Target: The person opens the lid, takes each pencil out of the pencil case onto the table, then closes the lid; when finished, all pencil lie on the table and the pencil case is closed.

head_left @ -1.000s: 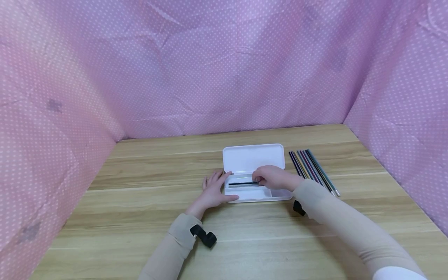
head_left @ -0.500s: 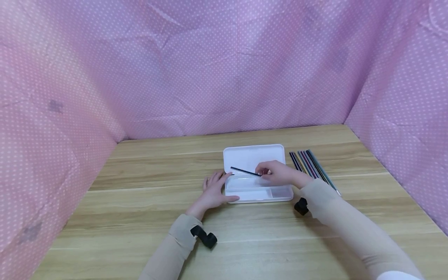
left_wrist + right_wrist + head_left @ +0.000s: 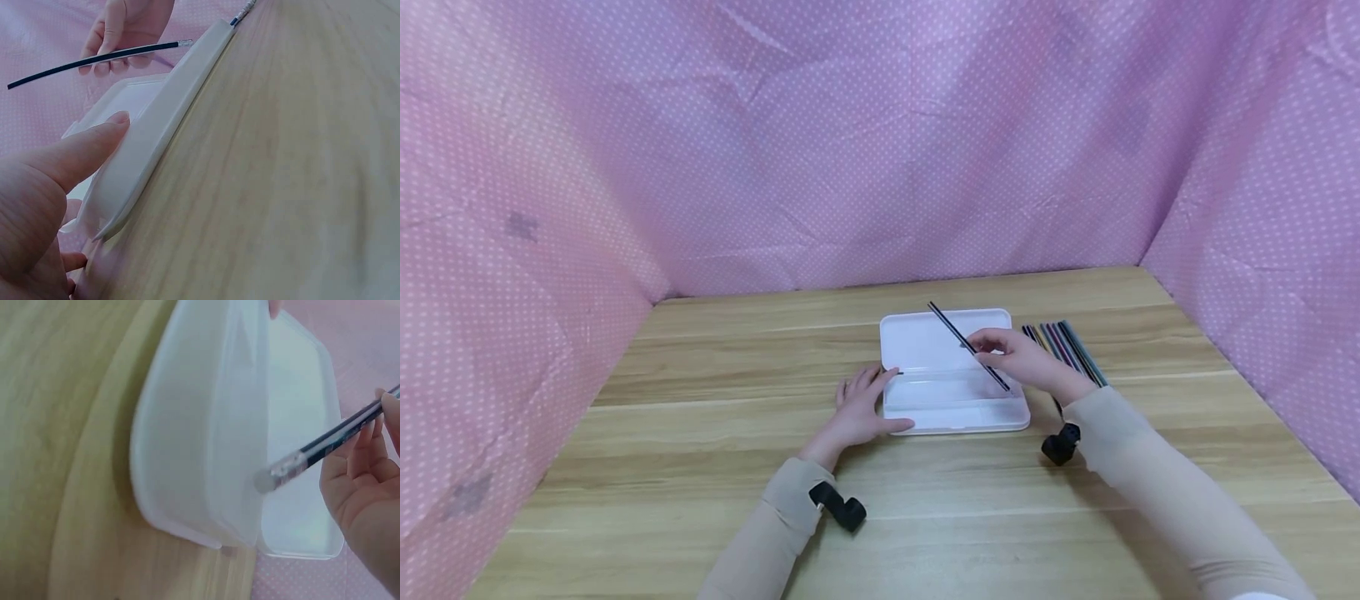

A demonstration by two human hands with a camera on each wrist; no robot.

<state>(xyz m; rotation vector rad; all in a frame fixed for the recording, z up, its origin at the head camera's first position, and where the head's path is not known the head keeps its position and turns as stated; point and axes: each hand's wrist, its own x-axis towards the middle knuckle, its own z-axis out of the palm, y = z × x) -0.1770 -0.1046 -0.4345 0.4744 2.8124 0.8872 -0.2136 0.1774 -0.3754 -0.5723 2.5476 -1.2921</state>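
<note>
A white pencil case [image 3: 925, 417] lies open on the table, its lid [image 3: 910, 337] folded back. At its left end my left hand [image 3: 853, 417] steadies it, with the thumb [image 3: 94, 147] along the front wall and the index fingertip near the hinge. My right hand [image 3: 1011, 354] pinches a dark pencil [image 3: 951, 327] above the case's right part. The pencil slants, its silver-banded end [image 3: 289, 470] pointing down toward the near right. Inside the case I see no pencil; a small dark mark shows by the left index fingertip.
A row of several coloured pencils [image 3: 1060, 340] lies right of the case, partly hidden by the right hand and sleeve. The wooden table [image 3: 715, 433] spreads around. Pink dotted cloth [image 3: 880, 167] hangs behind and at both sides.
My right hand has lifted the pencil out of the case, moved it up and right, and turned it from level to steeply slanted. My left hand has stayed in place.
</note>
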